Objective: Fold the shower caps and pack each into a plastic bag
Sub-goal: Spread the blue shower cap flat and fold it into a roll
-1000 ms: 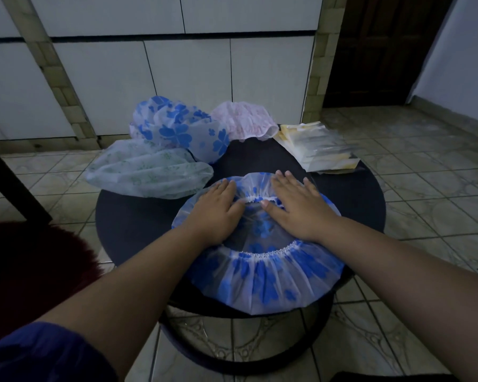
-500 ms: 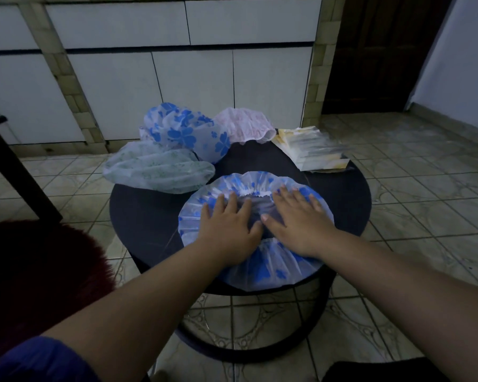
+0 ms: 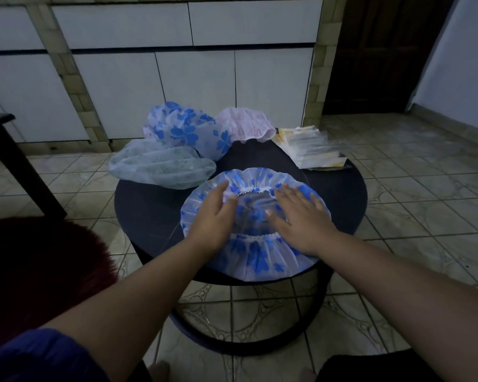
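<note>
- Flat on the near side of the round dark desk [image 3: 149, 210] lies a blue-flowered shower cap [image 3: 260, 257], opening upward.
- Left hand [image 3: 213, 216] and right hand [image 3: 301, 216] press on it, each grip open with fingers straight.
- Far left: three more caps [image 3: 177, 150].
- Far right: a stack of plastic bags [image 3: 309, 150].

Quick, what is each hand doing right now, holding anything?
Left hand: open, fingers straight, pressing flat on the blue flowered shower cap.
Right hand: open, also flat on that cap, holding nothing.
</note>
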